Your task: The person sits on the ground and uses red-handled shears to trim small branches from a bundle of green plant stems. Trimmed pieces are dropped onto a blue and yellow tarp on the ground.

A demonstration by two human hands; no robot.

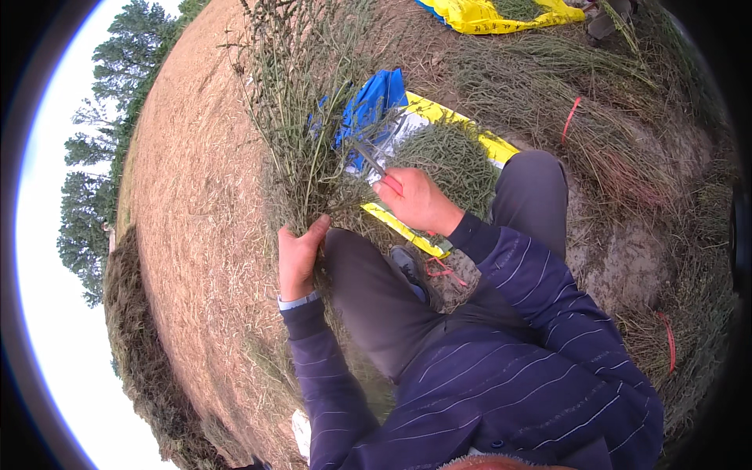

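My left hand (299, 258) is closed around the lower stems of a tall bundle of green-brown plant stalks (302, 147), which stands upright beside my left knee. In my right hand (418, 200) is a red-handled bladed tool (370, 160), perhaps a knife or sickle. Its metal blade points up and left towards the stalks, and its far end is hard to make out among them. Beneath the right hand lies a yellow, blue and white plastic sheet or sack (437, 108). A heap of short green plant pieces (446, 158) rests on it.
Bundles of long stalks (558, 88) lie at the right, one bound with a red tie (570, 120). Another red tie (670, 343) is lower right. A second yellow sheet (499, 23) is at the top, near part of another person (608, 20). Straw-covered ground (205, 205) stretches left.
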